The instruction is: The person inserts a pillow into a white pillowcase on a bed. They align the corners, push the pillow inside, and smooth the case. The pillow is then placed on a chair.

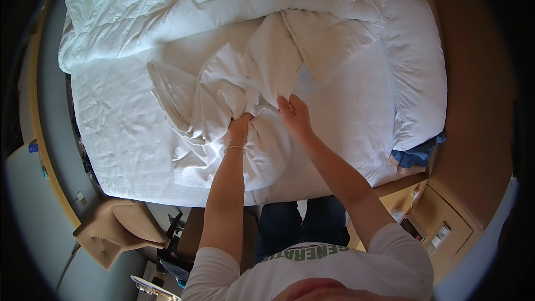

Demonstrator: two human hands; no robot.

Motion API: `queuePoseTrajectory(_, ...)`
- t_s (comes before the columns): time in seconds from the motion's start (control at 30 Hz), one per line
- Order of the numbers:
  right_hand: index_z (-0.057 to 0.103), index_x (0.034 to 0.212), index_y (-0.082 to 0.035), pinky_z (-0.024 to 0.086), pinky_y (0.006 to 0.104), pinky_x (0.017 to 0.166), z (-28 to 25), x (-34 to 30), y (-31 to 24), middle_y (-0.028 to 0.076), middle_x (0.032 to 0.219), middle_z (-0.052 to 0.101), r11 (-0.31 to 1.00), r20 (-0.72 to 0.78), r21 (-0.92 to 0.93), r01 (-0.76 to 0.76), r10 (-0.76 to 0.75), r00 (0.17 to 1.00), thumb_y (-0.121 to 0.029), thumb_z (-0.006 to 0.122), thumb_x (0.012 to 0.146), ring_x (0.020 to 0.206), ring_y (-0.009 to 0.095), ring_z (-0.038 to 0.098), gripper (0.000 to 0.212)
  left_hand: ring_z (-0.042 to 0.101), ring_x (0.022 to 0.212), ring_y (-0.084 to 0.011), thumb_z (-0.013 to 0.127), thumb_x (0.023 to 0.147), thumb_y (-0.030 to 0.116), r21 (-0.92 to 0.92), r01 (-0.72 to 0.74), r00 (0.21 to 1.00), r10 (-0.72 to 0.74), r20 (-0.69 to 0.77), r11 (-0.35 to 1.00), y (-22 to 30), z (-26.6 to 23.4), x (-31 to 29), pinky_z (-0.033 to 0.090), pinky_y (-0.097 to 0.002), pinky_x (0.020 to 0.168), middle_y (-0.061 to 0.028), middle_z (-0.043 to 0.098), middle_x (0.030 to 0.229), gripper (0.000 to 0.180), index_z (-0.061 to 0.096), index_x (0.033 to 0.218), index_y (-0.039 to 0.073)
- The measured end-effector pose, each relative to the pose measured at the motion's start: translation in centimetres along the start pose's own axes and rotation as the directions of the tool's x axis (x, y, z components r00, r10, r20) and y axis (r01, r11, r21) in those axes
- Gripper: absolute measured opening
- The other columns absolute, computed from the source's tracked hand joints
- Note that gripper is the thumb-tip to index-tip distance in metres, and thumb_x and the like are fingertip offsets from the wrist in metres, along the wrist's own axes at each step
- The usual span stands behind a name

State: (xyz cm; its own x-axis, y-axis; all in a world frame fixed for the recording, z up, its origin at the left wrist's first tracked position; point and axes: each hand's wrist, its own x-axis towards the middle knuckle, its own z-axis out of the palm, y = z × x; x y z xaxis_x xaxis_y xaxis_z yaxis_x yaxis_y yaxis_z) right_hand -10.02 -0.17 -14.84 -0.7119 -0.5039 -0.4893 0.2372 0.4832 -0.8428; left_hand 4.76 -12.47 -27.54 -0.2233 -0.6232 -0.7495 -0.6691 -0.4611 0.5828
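A bunched piece of white bed linen [220,89] lies in loose folds across the middle of the bed; whether it is a sheet or a cover I cannot tell. My left hand [239,130], with a thin band at the wrist, grips a gathered fold of it, and the fingertips are partly hidden in the cloth. Just to the right, my right hand [296,116] pinches an edge of the same linen between thumb and fingers. A hemmed strip runs up from there toward the far side.
A thick white duvet [223,0] is heaped along the bed's far side. Pillow-like white bedding [415,78] and blue cloth [415,157] lie at the right. Close to the bed's front edge stand a tan chair [120,228] and a wooden bedside cabinet [446,217].
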Motion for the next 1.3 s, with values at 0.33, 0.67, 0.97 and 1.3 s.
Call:
queuePoseTrajectory(0.33,0.061,0.097,0.004,0.042,0.0290,0.074,-9.6,-16.4,-5.4,0.011,0.101,0.053,0.868,-0.293,0.034,0.495,-0.465,0.835,-0.018,0.047,0.099,0.087,0.020,0.052,0.026,0.043,0.122,-0.0388,0.070,0.076,0.014,0.304,-0.826,0.534,0.831,0.153,0.475,7.9,0.5,-22.4,0.036,-0.0453,0.103,-0.0215,0.046,0.128,0.052,0.049,0.122,0.001)
queuePoseTrajectory(0.67,0.055,0.078,0.004,0.037,0.0243,0.070,-16.5,-23.9,-10.3,0.008,0.094,0.051,0.786,-0.335,0.135,0.604,-0.537,0.774,-0.013,0.045,0.099,0.083,0.014,0.048,0.029,0.055,0.080,-0.0114,0.057,0.093,0.005,-0.276,-0.709,0.515,0.744,0.426,0.649,14.4,0.0,-36.6,0.043,-0.0231,0.075,-0.0030,0.060,0.085,0.011,0.058,0.102,-0.001)
queuePoseTrajectory(0.97,0.061,0.080,0.006,0.044,0.0281,0.079,-26.6,-28.4,-10.2,0.012,0.092,0.062,0.853,-0.608,-0.072,0.517,-0.449,0.655,-0.008,0.056,0.089,0.086,0.020,0.059,0.017,0.034,0.066,0.0000,0.044,0.102,0.016,-0.583,-0.612,0.650,0.760,0.014,0.534,21.0,-3.4,-38.2,0.030,-0.0174,0.058,0.0087,0.043,0.076,0.018,0.056,0.095,0.005)
queuePoseTrajectory(1.3,0.056,0.119,-0.004,0.044,0.0331,0.093,-23.3,-29.6,-16.1,0.012,0.122,0.058,0.599,-0.296,-0.125,0.791,-0.783,0.547,-0.005,0.062,0.085,0.108,0.023,0.057,0.035,0.044,0.066,-0.0023,0.052,0.098,0.010,-0.286,-0.917,0.157,0.912,0.380,0.277,26.6,-2.4,-48.0,0.036,-0.0181,0.061,0.0044,0.054,0.074,0.013,0.062,0.094,0.002)
